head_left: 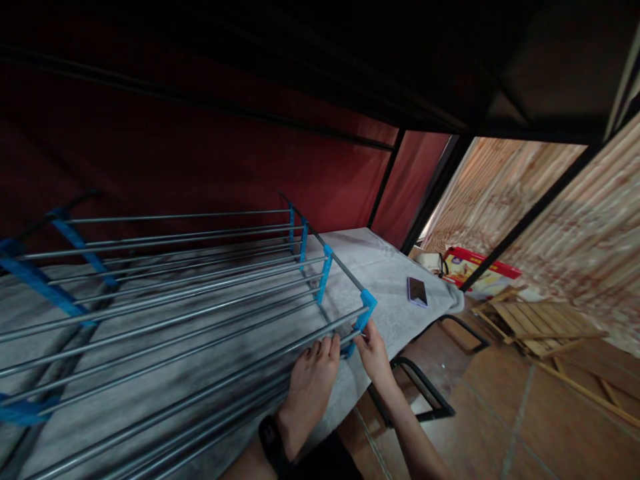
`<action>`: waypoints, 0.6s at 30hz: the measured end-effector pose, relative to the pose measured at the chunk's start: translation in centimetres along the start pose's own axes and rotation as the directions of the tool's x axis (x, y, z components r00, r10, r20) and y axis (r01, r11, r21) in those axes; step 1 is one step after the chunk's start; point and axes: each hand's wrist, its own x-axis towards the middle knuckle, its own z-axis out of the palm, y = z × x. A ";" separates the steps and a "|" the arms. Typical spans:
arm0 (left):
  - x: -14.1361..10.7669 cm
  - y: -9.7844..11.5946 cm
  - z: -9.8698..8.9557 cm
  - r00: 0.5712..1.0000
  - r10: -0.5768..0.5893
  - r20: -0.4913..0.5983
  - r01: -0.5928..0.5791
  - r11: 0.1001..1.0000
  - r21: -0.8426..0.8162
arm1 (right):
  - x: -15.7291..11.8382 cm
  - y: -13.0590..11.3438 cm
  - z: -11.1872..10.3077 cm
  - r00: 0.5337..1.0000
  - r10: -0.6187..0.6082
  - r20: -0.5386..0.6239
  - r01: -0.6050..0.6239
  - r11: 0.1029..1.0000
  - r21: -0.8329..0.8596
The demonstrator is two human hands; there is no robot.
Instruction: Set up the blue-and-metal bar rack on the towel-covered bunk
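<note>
A rack of grey metal tubes with blue plastic connectors lies across a grey cloth-covered surface. My left hand, with a black band on its wrist, has its fingers curled round a tube near the rack's right end. Just to its right, my right hand grips the blue corner connector from below, thumb and fingers closed on it. The undersides of both hands' grips are partly hidden by the tubes.
A phone lies on the cloth to the right. Black metal chair frames stand by the surface's edge. Farther right are a red and yellow box and a folded wooden slatted piece on the tiled floor. Dark bars frame the surface overhead.
</note>
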 end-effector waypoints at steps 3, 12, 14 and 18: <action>0.1 -0.1 0.0 0.999 -0.020 0.038 0.021 0.999 -0.042 | -0.2 0.0 -0.1 1.000 -0.006 -0.025 0.003 0.994 -0.110; 0.9 -0.3 -1.3 0.996 -0.026 0.090 0.036 0.993 -0.113 | 0.1 0.1 -0.3 1.000 0.004 0.023 0.000 0.983 -0.183; 0.9 -0.4 -1.3 0.995 -0.031 0.095 0.041 0.993 -0.111 | 0.2 0.1 -0.3 1.000 -0.004 0.024 0.009 0.979 -0.203; 1.0 -0.5 -1.4 0.993 -0.036 0.115 0.050 0.992 -0.120 | 0.3 -0.3 -0.2 1.000 -0.022 0.019 0.026 0.979 -0.202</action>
